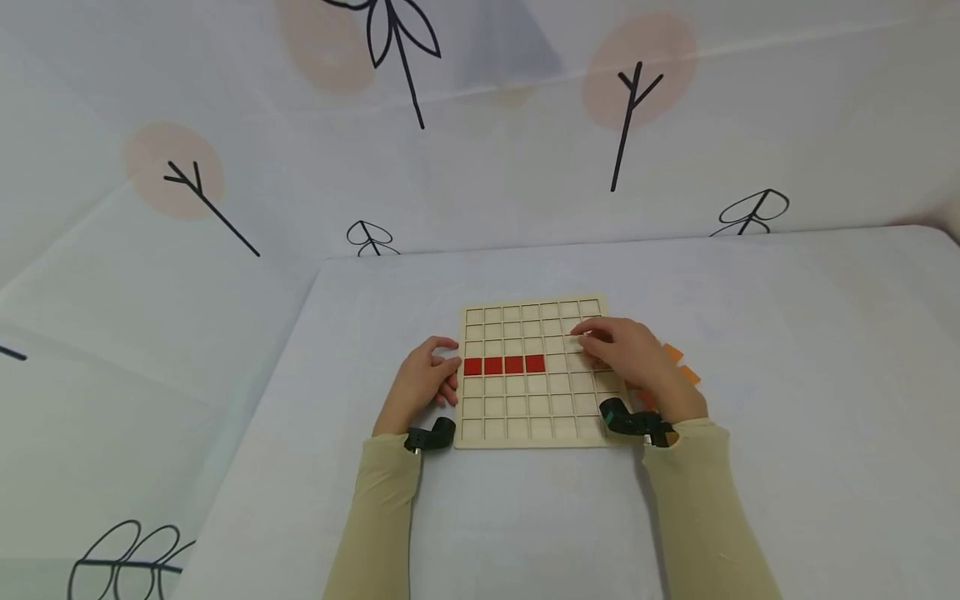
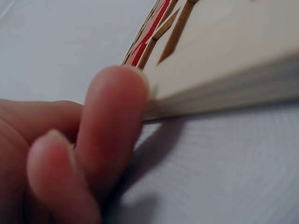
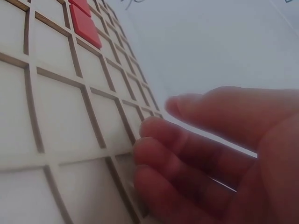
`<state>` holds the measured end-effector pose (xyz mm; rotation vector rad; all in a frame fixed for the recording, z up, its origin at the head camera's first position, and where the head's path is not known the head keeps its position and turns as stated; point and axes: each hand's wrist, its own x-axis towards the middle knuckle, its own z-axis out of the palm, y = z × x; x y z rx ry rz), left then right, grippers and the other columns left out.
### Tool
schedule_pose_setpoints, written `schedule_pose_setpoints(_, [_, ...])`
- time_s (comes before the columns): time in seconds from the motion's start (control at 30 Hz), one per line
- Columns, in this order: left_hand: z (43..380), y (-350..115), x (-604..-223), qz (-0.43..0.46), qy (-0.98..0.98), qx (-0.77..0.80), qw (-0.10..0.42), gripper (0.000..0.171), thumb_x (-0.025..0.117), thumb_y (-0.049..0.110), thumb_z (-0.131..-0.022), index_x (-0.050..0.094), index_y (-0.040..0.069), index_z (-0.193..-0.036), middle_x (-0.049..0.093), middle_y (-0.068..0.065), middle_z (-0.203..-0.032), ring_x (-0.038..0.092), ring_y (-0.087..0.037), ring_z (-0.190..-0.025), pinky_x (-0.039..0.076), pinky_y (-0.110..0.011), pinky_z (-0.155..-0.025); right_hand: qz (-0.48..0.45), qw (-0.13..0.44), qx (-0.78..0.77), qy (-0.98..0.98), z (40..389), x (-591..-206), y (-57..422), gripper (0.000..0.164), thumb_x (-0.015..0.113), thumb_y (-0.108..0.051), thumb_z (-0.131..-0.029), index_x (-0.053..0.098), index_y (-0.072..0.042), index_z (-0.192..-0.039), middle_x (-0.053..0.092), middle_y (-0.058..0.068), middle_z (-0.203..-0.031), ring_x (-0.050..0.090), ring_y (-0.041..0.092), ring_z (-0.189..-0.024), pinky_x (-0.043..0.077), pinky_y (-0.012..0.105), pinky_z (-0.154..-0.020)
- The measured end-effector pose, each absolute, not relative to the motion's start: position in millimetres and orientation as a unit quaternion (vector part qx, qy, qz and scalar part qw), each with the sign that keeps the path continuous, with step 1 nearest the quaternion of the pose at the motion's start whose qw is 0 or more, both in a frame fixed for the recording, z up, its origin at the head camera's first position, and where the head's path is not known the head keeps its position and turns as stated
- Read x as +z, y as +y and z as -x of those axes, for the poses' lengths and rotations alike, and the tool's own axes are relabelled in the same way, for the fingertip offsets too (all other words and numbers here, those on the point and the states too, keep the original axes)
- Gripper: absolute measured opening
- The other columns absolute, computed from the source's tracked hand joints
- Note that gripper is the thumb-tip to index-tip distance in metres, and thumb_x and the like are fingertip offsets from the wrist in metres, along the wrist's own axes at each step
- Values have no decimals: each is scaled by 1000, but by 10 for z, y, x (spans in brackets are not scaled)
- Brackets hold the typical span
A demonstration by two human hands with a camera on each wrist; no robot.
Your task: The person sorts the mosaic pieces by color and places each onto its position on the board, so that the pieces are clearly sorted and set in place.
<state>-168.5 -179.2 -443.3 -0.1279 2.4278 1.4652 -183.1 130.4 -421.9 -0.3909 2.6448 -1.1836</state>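
Observation:
A pale wooden grid board (image 1: 517,444) lies on the white cloth, with several red square tiles (image 1: 513,365) in one row of its cells, starting from the left side. At the board's left edge is my left hand (image 1: 420,379), its fingers loosely bent. In the left wrist view one fingertip (image 2: 114,88) is right at the board's edge. Over the board's right part hovers my right hand (image 1: 637,354), fingers slightly bent and the thumb apart. The right wrist view shows nothing between those fingers (image 3: 159,158), which are close over unfilled cells.
Orange square tiles (image 1: 689,375) lie on the cloth to the right of the board, partly hidden by the right hand and wrist. More orange-red pieces (image 1: 647,400) show under that wrist. A white printed cloth (image 1: 480,183) hangs behind the table.

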Motion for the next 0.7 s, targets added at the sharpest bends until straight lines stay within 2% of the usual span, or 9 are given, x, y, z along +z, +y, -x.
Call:
schedule_pose_setpoints(0.23, [1678, -1781, -4407, 42, 846, 510, 152, 29, 55, 25, -89, 46, 19, -116, 59, -13, -70, 61, -26, -52, 49, -31, -46, 106, 107, -404, 902, 1813, -4186, 1421, 28, 48, -28, -92, 57, -13, -114, 62, 4, -91, 54, 19, -82, 40, 37, -81])
schedule_pose_setpoints(0.5, [1700, -1783, -4437, 39, 846, 509, 151, 29, 55, 24, -90, 46, 19, -117, 59, -12, -70, 61, -26, -52, 49, -31, -46, 76, 124, -428, 892, 1789, -4152, 1602, 31, 47, -33, -92, 55, -13, -115, 61, 9, -87, 55, 23, -71, 44, 32, -57])
schedule_pose_setpoints(0.7, [1690, -1786, -4435, 44, 845, 510, 152, 28, 55, 24, -89, 46, 20, -116, 59, -13, -70, 61, -26, -52, 49, -32, -46, 53, 120, -417, 899, 1789, -4174, 1714, 34, 48, -34, -91, 53, -13, -117, 62, 9, -89, 56, 21, -69, 45, 31, -59])
